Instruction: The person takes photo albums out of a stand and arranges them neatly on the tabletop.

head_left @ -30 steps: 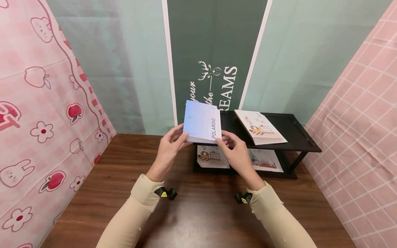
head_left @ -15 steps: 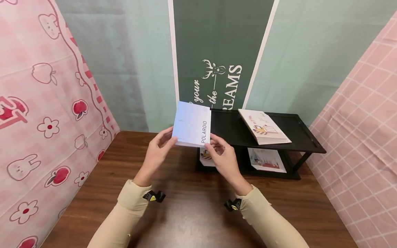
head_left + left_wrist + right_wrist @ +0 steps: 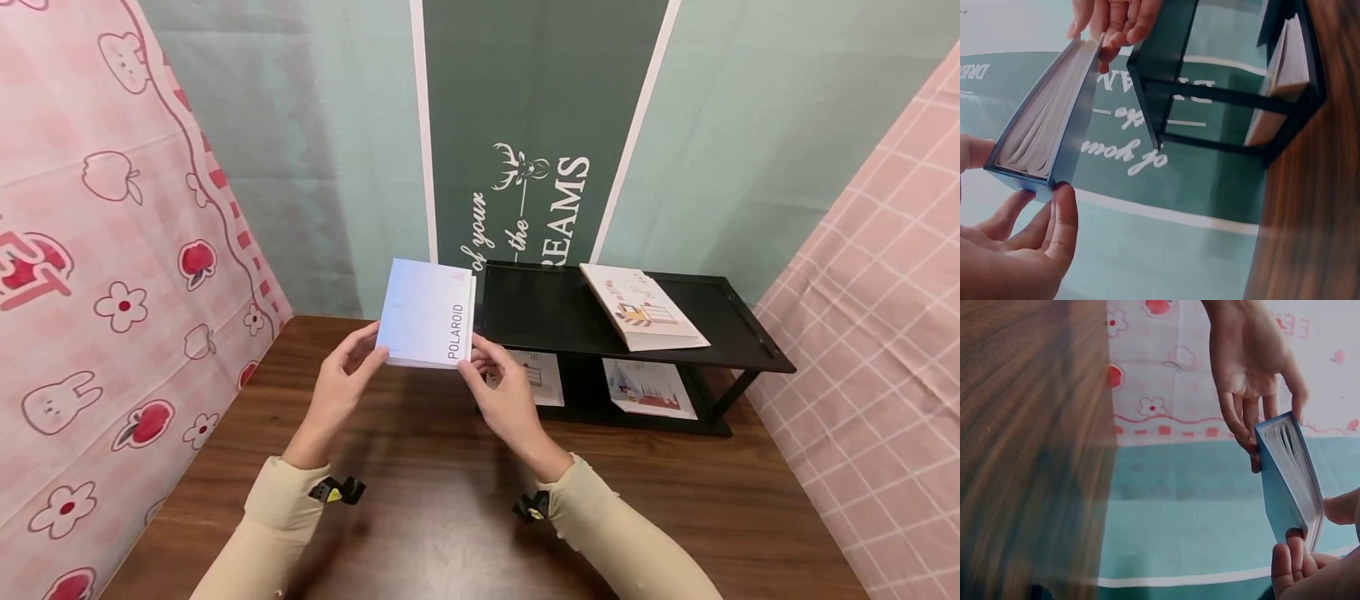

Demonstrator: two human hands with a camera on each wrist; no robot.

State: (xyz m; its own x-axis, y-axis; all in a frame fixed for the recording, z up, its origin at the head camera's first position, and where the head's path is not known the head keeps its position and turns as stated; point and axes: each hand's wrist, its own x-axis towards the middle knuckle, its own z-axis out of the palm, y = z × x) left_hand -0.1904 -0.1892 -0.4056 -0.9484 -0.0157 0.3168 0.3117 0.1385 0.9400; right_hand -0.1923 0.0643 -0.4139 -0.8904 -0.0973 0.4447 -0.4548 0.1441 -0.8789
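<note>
A pale blue photo album (image 3: 426, 312) marked POLAROID is held above the table, its cover facing up and toward me. My left hand (image 3: 345, 375) grips its left edge, thumb on the cover and fingers beneath. At the lower right corner my right hand (image 3: 504, 387) pinches it the same way. The left wrist view shows the album's page edges (image 3: 1047, 112) between its two covers, with the left hand's fingers (image 3: 1063, 219) under the spine side. From the right wrist view, the album (image 3: 1288, 481) hangs tilted between both hands.
Right of the hands stands a black two-tier rack (image 3: 536, 308). A white illustrated album (image 3: 641, 308) lies on its top shelf. Two more illustrated items, one a castle-like picture (image 3: 648, 387), lie on the lower shelf. The brown wooden table (image 3: 442, 517) meets patterned cloth walls.
Both hands have carried the album leftward and slightly down, away from the front of the rack. More of the rack's top shelf now shows. The grip looks the same.
</note>
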